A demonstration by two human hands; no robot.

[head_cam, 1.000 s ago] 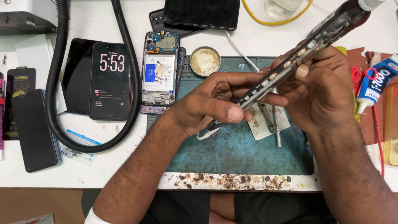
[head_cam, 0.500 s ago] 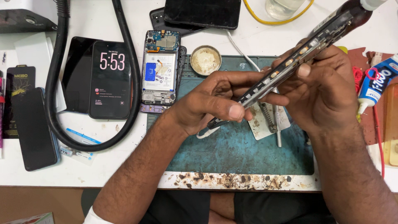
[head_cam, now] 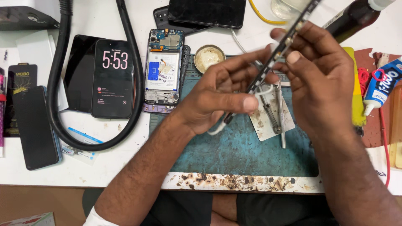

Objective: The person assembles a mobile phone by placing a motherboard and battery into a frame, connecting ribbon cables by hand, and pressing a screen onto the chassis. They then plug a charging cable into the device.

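Far to the left on the counter (head_cam: pixel 104 167) lay a dark phone (head_cam: pixel 35 125) and a lit phone (head_cam: pixel 112 78) inside a looping black hose (head_cam: pixel 54 109), with an opened phone (head_cam: pixel 163 69) just right of them. Over the teal mat (head_cam: pixel 251 155), my left hand (head_cam: pixel 217 96) pinched the lower end of the phone frame (head_cam: pixel 274 58), thumb closed on it. Its long axis ran edge-on, rising up and to the right. My right hand (head_cam: pixel 318 79), nearer the upper end, had its grip closed round the frame's middle.
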